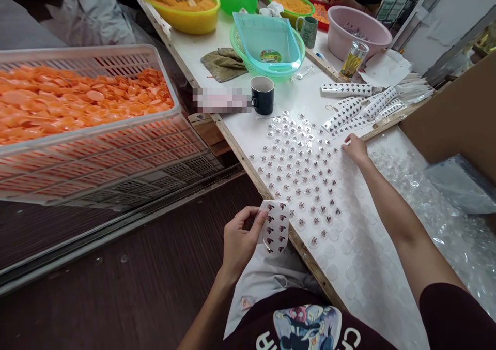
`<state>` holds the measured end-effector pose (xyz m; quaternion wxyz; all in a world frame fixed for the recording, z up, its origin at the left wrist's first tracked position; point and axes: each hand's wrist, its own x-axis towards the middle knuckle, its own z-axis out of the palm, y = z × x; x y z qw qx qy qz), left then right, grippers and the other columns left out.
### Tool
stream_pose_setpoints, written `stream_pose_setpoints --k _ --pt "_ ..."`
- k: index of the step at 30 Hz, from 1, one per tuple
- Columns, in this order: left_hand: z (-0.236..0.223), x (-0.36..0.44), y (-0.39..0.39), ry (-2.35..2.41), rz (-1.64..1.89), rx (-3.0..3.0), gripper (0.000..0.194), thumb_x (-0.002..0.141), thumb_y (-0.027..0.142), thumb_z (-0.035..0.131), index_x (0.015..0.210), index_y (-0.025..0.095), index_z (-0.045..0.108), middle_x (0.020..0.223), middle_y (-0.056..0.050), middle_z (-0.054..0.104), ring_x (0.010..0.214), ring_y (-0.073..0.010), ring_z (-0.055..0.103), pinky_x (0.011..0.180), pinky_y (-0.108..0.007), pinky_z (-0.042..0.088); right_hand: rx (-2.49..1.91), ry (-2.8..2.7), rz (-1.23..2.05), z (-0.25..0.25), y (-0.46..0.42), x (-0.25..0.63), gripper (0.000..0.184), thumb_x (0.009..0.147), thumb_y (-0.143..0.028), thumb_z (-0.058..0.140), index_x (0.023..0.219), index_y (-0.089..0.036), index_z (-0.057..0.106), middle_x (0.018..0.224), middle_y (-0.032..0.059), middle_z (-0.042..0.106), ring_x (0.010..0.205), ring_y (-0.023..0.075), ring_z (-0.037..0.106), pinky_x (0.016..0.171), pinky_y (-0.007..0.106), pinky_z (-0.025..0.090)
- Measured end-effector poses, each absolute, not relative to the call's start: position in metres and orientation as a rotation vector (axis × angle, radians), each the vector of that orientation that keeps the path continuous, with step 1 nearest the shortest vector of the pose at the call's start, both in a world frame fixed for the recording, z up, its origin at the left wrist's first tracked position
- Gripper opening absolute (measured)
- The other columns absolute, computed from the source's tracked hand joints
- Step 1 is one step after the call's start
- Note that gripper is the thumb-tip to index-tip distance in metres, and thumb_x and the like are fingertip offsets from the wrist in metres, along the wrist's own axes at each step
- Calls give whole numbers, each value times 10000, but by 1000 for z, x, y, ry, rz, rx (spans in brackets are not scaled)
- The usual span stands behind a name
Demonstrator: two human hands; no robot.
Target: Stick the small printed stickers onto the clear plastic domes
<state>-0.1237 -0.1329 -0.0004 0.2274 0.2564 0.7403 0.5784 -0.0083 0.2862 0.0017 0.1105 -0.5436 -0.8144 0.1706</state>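
The left grip [262,216] is pinched shut, thumb on top, on the side of a white sticker strip [277,228]. The right grip [344,142] is bent, with its fingertips close together, at the far right side of the clear discs [298,171]; I cannot tell if it has hold of anything.

The sticker strip is to the right of the left grip's fingertips, over the near edge of the white counter [284,94]. Its long side runs away from the person's lap, with one short end near the lap and the other toward the counter. Small dark pictures sit on it in two rows that run the long way. The near end bends a bit.

The discs are spread past the left grip and to the left of the right grip. Many have the same kind of dark picture, too small to make out. More sticker sheets [344,115] lie just past the right grip.

A dark mug [262,96] stands past the left grip, and behind it is a blue-green tub [267,34] with a round green label [270,56], too small to read. A blurred pink patch hides what is beside the mug.

Below and right of the left grip, the dark shirt [310,329] has a cartoon picture, with a white "A" on one side and a "C" on the other. Far left of the left grip is a crate [116,127] of orange pieces [93,96].
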Motion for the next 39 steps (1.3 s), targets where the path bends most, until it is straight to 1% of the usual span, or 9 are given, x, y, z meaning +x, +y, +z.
stream_pose_setpoints --k 5,7,11,15,20,29,32,35,39 --pt "6 -121 -132 2004 1618 684 231 884 390 665 799 182 722 744 -24 707 701 -164 620 617 -244 490 -1634 -2445 262 20 268 -12 109 830 -185 647 813 -204 540 886 98 661 975 288 609 1020 505 370" --pt "7 -120 -132 2003 1634 662 230 884 389 669 793 183 718 737 -19 700 686 -159 610 611 -241 486 -1506 -2329 328 28 239 -13 82 890 -211 587 815 -203 555 947 110 662 970 271 604 1000 497 399" --pt "6 -119 -131 2005 1667 617 244 882 398 676 776 181 704 708 -9 675 650 -146 585 593 -234 474 -950 -2312 1086 39 137 -10 235 975 -433 540 903 -234 643 873 69 678 797 216 608 744 387 508" --pt "6 -118 -127 1956 1676 616 270 891 417 666 783 172 704 700 -10 673 637 -144 584 595 -236 482 -553 -2434 1557 44 49 -8 209 886 -433 702 958 -237 687 904 29 715 784 173 633 697 323 491" --pt "12 -115 -125 1935 1637 704 245 873 414 677 867 176 735 763 -21 706 692 -160 609 622 -242 486 -623 -2312 1597 41 28 -8 120 876 -344 703 863 -225 694 771 -4 701 697 150 613 654 302 450" --pt "7 -112 -127 2063 1599 699 391 902 500 623 650 202 646 591 -1 583 606 -158 506 544 -253 402 -597 -2201 1327 51 20 2 124 894 -354 690 819 -260 661 849 17 651 793 190 575 751 365 468" --pt "7 -112 -126 2091 1582 752 384 907 492 614 646 211 636 598 -2 589 631 -168 516 579 -264 412 -668 -2114 1393 54 20 -4 91 887 -322 681 958 -271 656 877 7 652 815 184 580 781 359 475" --pt "9 -113 -126 2121 1558 845 371 898 468 626 625 216 618 598 -2 592 657 -177 526 630 -278 425 -641 -2130 1560 55 15 -15 312 840 -288 707 1130 -281 593 868 -14 667 826 183 617 824 370 484" --pt "9 -115 -127 2133 1503 887 354 903 455 616 638 220 621 609 -4 605 672 -183 532 661 -285 432 -596 -2066 1629 57 10 -21 291 847 -250 670 1098 -276 526 802 -34 645 801 180 632 857 385 488"
